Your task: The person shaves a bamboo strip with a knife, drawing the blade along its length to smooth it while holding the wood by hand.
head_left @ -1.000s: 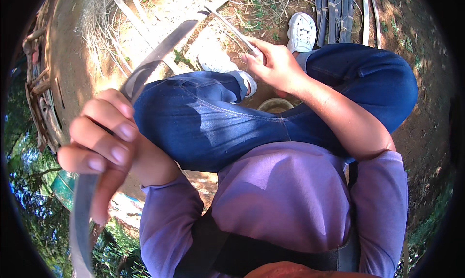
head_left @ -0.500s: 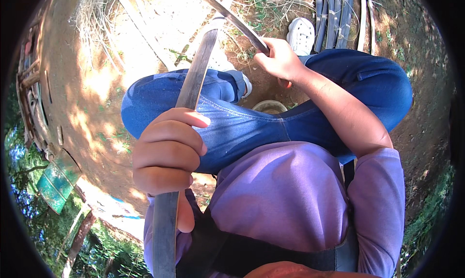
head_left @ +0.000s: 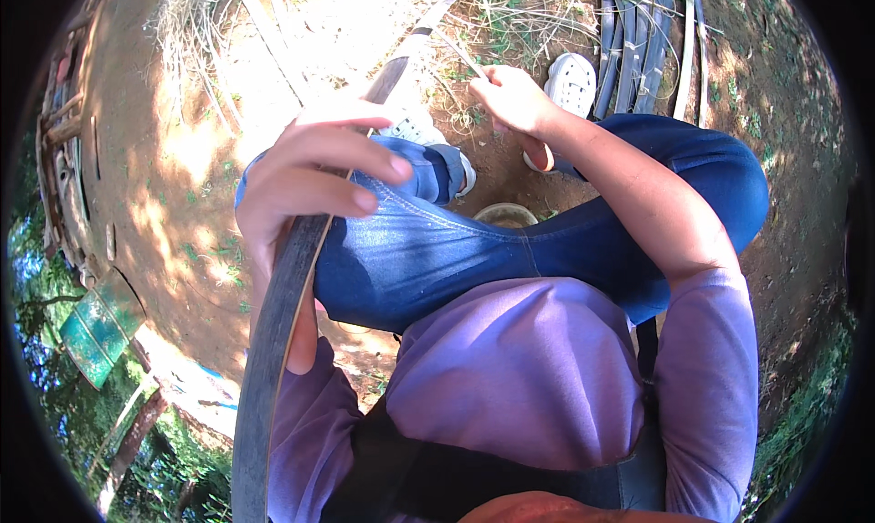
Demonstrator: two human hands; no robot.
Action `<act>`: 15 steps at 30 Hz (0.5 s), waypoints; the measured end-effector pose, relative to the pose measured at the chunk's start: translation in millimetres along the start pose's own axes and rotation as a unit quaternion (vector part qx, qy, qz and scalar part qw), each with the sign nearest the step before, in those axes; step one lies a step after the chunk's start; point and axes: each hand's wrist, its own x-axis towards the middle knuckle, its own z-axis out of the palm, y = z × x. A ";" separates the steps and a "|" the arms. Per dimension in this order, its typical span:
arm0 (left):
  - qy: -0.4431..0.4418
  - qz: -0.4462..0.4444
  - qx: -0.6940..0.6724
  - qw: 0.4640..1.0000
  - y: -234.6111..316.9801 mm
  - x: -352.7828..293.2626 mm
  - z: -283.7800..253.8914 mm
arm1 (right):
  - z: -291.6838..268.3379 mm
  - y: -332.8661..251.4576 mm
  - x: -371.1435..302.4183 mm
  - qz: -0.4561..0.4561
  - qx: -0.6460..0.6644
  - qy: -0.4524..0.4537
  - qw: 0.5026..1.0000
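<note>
My left hand [head_left: 305, 172] is loosely round a long split bamboo strip [head_left: 273, 350], dark grey on its broad face. Its fingers are loosened and partly spread over the strip. The strip slants from the lower left, past my left knee, toward the ground ahead, where its far end looks pale in the glare. In my right hand [head_left: 515, 102] is a knife [head_left: 461, 55], its narrow blade pointing up and left toward the strip's far part. The butt of its brown handle shows below my fist. Whether blade and strip touch, I cannot tell.
Several dark split strips [head_left: 629, 54] lie on the ground at the far right, near a white clog [head_left: 571, 84]. Pale shavings [head_left: 196, 31] are heaped at the far left. A round container rim [head_left: 506, 215] shows between my legs. A green panel [head_left: 102, 327] stands at the left.
My left hand has loosened its fingers and shifted up and slightly left. The strip's near end has swung left. The knife has turned, so less of its blade shows.
</note>
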 end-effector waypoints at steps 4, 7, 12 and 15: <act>0.003 -0.048 0.015 0.999 -6.4 -7.5 5.5 | -3.4 -0.3 -7.6 -0.054 -0.037 0.021 0.998; 0.052 -0.069 0.054 0.995 5.2 -5.8 11.1 | 2.8 -22.2 -25.6 -0.122 -0.058 0.017 0.991; 0.089 -0.078 0.066 0.991 14.3 12.5 17.7 | 6.2 -40.8 -44.9 -0.113 -0.098 0.013 0.989; 0.054 -0.058 0.036 0.996 6.1 6.9 10.8 | 8.1 -36.5 -35.2 -0.117 -0.153 0.055 0.980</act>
